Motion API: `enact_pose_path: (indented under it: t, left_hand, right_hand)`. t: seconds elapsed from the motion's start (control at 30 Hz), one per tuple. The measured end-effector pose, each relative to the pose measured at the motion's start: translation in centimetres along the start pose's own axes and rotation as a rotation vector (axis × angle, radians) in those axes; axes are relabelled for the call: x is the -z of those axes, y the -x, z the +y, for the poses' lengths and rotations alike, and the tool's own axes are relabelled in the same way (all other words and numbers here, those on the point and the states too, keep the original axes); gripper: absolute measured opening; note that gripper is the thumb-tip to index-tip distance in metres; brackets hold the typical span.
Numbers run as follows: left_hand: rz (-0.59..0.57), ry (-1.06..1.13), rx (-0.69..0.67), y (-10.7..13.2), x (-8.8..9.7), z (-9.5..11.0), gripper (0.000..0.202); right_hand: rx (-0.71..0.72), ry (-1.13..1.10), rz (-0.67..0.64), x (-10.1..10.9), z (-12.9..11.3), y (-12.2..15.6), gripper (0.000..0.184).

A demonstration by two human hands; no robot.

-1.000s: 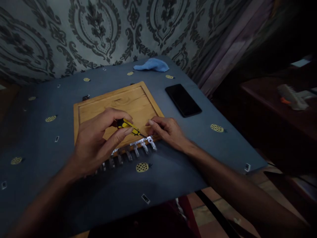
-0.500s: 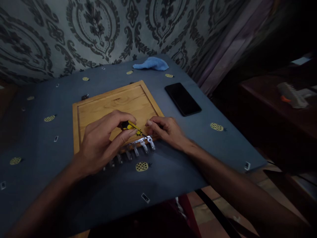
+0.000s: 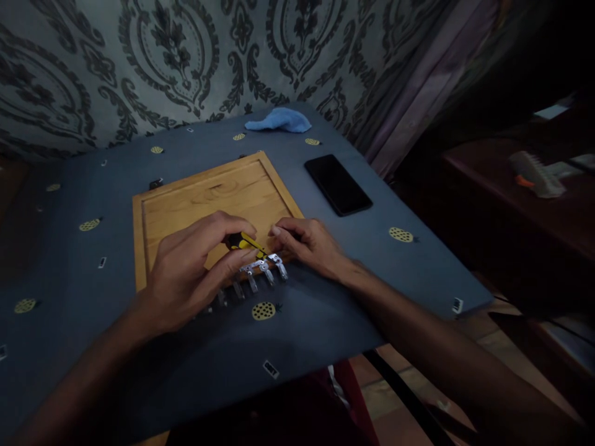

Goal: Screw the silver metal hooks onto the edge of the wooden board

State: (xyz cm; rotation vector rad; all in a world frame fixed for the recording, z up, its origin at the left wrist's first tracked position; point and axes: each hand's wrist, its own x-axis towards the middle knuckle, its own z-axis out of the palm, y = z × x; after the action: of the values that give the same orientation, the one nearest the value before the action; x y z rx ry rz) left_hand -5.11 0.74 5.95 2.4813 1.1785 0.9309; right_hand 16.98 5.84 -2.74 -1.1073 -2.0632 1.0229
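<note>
My left hand (image 3: pixel 188 275) is closed round a small yellow and black screwdriver (image 3: pixel 246 243), its tip pointing down at a metal strip with several hooks (image 3: pixel 260 271). The strip lies along the near edge of a wooden tray (image 3: pixel 204 198) on the blue cloth. My right hand (image 3: pixel 309 248) rests with curled fingers pressed on the strip's right end and the tray's corner. Part of the strip is hidden under my left hand.
A black phone (image 3: pixel 338 184) lies face down right of the tray. A light blue rag (image 3: pixel 279 120) sits at the table's far edge by the patterned wall. The table (image 3: pixel 418 272) ends close on the right, beside a dark wooden bench holding a brush (image 3: pixel 532 174).
Both hands stay on the strip; my left hand has crept slightly right along it with the screwdriver. The view has shifted a little to the right.
</note>
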Motion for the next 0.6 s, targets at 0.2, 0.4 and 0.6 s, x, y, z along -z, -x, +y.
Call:
enact_pose_path:
  t: [0.2, 0.4, 0.6]
  left_hand:
    - [-0.044, 0.07, -0.047, 0.0, -0.3, 0.0, 0.012]
    - [-0.075, 0.128, -0.055, -0.1, -0.7, 0.1, 0.012]
    - [-0.057, 0.151, -0.084, 0.0, -1.2, 0.1, 0.014]
  right_hand:
    - [0.001, 0.005, -0.03, 0.1, -0.1, 0.0, 0.044]
    - [0.01, -0.004, -0.027, 0.1, -0.2, 0.1, 0.048]
    - [-0.002, -0.017, -0.03, 0.1, -0.3, 0.1, 0.05]
